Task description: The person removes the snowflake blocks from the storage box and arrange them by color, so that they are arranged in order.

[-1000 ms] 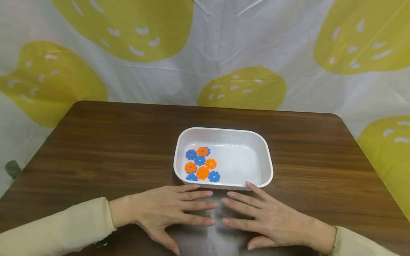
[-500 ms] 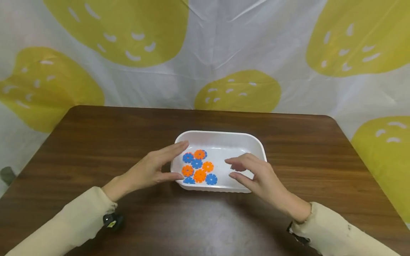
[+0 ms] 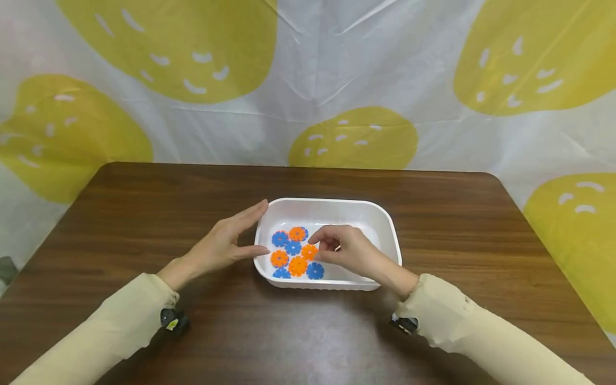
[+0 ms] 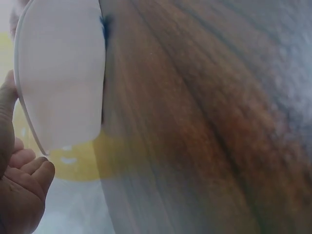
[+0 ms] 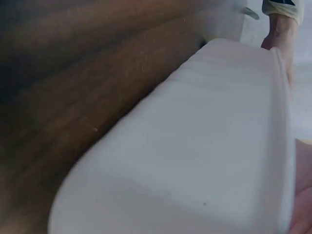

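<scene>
In the head view a white plastic tray (image 3: 328, 282) holds several flat orange and blue notched discs, snowflake-like building pieces, in its left half. My right hand (image 3: 348, 248) is inside the tray, its thumb and forefinger apart at the right edge of an orange disc (image 3: 309, 252), which lies flat; the other fingers are bent. A blue disc (image 3: 315, 271) lies just in front. My left hand (image 3: 216, 246) is at the tray's left end, fingers and thumb extended and spread, tips at the rim. In the left wrist view, that hand (image 4: 22, 190) is beside the tray wall (image 4: 63, 78).
The tray stands on a dark brown wooden table (image 3: 192, 214). Behind the table hangs a white cloth (image 3: 231, 133) with large yellow shapes. Dark wrist devices sit below both sleeves. In the right wrist view, the tray's outer wall (image 5: 195, 136) fills much of the frame.
Both hands have risen from the table in front of the tray. My left hand has moved to the tray's left rim, and my right hand has reached in and leftward to the orange disc.
</scene>
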Demonstrator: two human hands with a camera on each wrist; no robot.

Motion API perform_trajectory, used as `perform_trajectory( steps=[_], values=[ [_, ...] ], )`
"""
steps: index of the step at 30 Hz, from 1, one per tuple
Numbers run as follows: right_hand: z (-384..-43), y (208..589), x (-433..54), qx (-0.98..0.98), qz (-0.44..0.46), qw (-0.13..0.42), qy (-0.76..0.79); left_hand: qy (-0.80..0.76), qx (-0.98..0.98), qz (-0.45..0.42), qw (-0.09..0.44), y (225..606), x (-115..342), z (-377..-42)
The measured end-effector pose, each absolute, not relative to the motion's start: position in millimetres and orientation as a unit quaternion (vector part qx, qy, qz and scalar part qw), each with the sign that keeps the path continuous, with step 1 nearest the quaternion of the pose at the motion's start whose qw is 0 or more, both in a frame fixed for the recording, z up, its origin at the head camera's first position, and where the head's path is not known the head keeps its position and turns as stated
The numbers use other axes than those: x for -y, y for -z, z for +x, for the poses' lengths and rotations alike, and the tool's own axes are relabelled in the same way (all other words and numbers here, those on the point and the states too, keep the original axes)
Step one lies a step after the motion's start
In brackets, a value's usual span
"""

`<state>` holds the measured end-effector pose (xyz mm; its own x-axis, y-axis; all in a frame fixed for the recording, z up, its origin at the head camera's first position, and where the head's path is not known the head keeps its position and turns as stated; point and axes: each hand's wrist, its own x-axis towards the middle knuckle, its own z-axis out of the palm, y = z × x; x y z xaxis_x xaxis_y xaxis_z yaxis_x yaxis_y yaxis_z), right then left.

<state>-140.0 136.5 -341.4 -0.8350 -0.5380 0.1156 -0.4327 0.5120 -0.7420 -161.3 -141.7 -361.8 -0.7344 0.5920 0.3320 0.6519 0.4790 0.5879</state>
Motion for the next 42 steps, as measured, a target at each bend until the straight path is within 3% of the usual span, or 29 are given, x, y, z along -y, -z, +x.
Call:
perform_trajectory(
  steps=[9,42],
  values=[
    [-151,345,-121,-0.865,-0.287,0.138,0.388,0.372,0.867,-0.332,0.018,366,142,-160],
    [-155,355,-104,-0.899,-0.286,0.163,0.290,0.380,0.867,-0.323,0.014,373,142,-161]
  ],
)
